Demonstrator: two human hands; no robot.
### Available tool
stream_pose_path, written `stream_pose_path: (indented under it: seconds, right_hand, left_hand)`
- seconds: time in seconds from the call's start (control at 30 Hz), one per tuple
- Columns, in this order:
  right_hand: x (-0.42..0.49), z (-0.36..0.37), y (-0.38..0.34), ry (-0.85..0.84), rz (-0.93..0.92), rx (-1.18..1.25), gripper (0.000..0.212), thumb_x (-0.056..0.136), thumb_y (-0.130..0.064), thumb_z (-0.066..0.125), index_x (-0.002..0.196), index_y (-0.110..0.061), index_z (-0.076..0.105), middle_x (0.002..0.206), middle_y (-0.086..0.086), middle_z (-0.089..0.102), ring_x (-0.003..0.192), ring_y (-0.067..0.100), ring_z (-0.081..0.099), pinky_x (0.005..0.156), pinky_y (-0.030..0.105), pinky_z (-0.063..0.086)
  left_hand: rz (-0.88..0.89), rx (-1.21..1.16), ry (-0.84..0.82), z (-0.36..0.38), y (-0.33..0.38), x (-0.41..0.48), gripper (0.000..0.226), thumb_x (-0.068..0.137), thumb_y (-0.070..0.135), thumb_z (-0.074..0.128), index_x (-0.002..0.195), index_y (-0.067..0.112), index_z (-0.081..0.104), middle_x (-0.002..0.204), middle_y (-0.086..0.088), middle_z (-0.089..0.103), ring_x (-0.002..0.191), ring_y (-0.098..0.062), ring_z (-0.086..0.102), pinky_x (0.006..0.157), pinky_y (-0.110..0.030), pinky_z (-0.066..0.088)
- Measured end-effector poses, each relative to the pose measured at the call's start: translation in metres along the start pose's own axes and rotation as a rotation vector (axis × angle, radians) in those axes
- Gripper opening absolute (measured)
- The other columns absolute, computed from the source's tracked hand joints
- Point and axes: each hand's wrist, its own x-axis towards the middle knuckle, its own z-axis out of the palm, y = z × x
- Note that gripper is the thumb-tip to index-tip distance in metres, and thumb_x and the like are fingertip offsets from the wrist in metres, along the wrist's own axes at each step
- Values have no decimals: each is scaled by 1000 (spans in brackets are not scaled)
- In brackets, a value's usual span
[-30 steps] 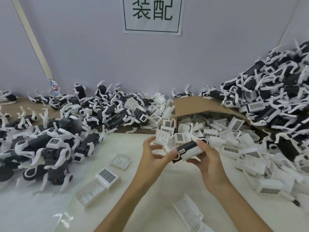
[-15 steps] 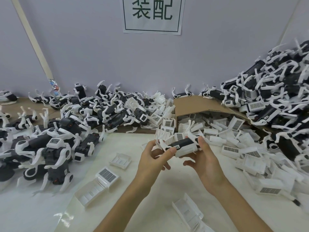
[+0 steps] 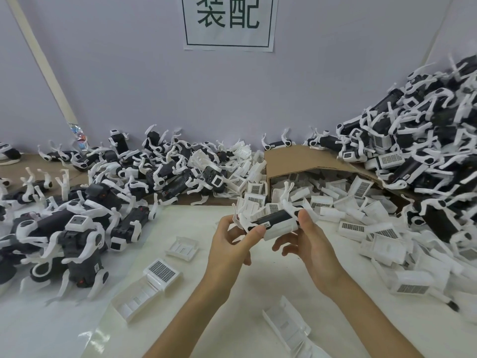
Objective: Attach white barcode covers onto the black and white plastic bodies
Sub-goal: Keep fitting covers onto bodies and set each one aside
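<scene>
Above the middle of the white table both my hands hold one black and white plastic body [image 3: 276, 218] with white legs sticking up. A white barcode cover [image 3: 280, 231] sits against its underside. My left hand [image 3: 229, 250] pinches the body's left end between thumb and fingers. My right hand [image 3: 313, 244] grips the right end, thumb on top and fingers curled below. Loose white barcode covers [image 3: 352, 227] spill out of a cardboard box [image 3: 296, 161] just behind my hands.
A heap of black and white bodies [image 3: 423, 156] rises at the right against the wall. Another spread of bodies [image 3: 77, 223] lies at the left. Single covers [image 3: 161, 271] lie on the white table [image 3: 258, 293] near my forearms. A paper sign [image 3: 228, 21] hangs on the wall.
The body has been turned in my hands from label-forward to legs-up, and lifted slightly toward the box. The white cover now lies along its lower side.
</scene>
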Motion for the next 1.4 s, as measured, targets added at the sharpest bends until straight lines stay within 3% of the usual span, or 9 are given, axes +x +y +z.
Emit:
stream_pose_path:
  seconds: [0.1, 0.27, 0.43, 0.53, 0.67, 0.8, 0.97, 1.2, 1.4]
  right_hand:
    - [-2, 0, 3, -44, -8, -18, 67, 80, -60, 67, 119, -6, 61, 105, 16, 72, 81, 23, 67, 64, 29, 49]
    - [-2, 3, 10, 59, -39, -14, 51, 76, -36, 77, 113, -6, 61, 95, 10, 74, 80, 21, 70, 64, 27, 50]
    - [1, 1, 10, 156, -59, 27, 52, 65, -41, 77, 105, -10, 66, 83, 1, 71, 68, 17, 62, 59, 24, 50]
    - [3, 1, 12, 185, -33, 26, 57, 63, -48, 87, 100, -8, 69, 89, 8, 72, 74, 20, 62, 60, 25, 48]
    - [3, 1, 14, 221, 12, -40, 63, 59, -57, 79, 101, -10, 71, 95, 6, 78, 87, 21, 74, 69, 28, 57]
    - [-1, 3, 10, 180, -42, -88, 47, 69, -48, 78, 94, -9, 72, 83, 7, 77, 73, 19, 74, 54, 23, 54]
    - [-2, 0, 7, 48, -37, -200, 46, 71, -45, 78, 100, -10, 72, 91, 12, 76, 86, 33, 71, 68, 32, 58]
    - [1, -2, 6, -47, 35, -147, 54, 82, -54, 53, 115, -13, 68, 103, 16, 72, 81, 19, 65, 68, 29, 50]
    - [5, -16, 1, 128, 110, -257, 57, 63, -55, 73, 110, -24, 64, 113, -4, 66, 83, 12, 67, 75, 31, 51]
  left_hand:
    - [-34, 39, 11, -2, 1, 2, 63, 65, 63, 70, 110, 20, 60, 67, 11, 68, 50, -12, 48, 59, -20, 47]
    - [-92, 0, -39, -1, 0, -1, 60, 76, 63, 62, 122, 25, 54, 100, 3, 73, 67, -17, 65, 66, -30, 51]
    - [253, 228, 86, 1, 0, -5, 69, 72, 68, 62, 133, 42, 42, 122, 38, 53, 113, 9, 54, 82, -7, 43]
    - [423, 617, -14, -5, 2, -3, 57, 76, 70, 60, 123, 38, 59, 130, 29, 53, 126, 7, 46, 101, -15, 32]
    - [436, 859, -144, 2, -5, -7, 58, 78, 73, 53, 120, 33, 62, 116, 24, 62, 111, 5, 54, 104, -33, 34]
    - [414, 682, -181, 4, -6, -9, 33, 85, 57, 64, 106, 31, 66, 87, 16, 70, 86, -9, 65, 84, -39, 50]
    - [336, 573, -204, -2, -5, -6, 21, 82, 42, 79, 93, 29, 67, 84, 13, 73, 83, -12, 68, 75, -32, 53]
    - [323, 393, -120, 2, -3, -8, 19, 75, 44, 75, 90, 33, 69, 84, 8, 72, 81, -13, 66, 75, -29, 52]
    - [316, 397, 9, -3, -2, -3, 23, 68, 38, 71, 88, 28, 66, 78, 5, 67, 70, -14, 60, 66, -31, 51]
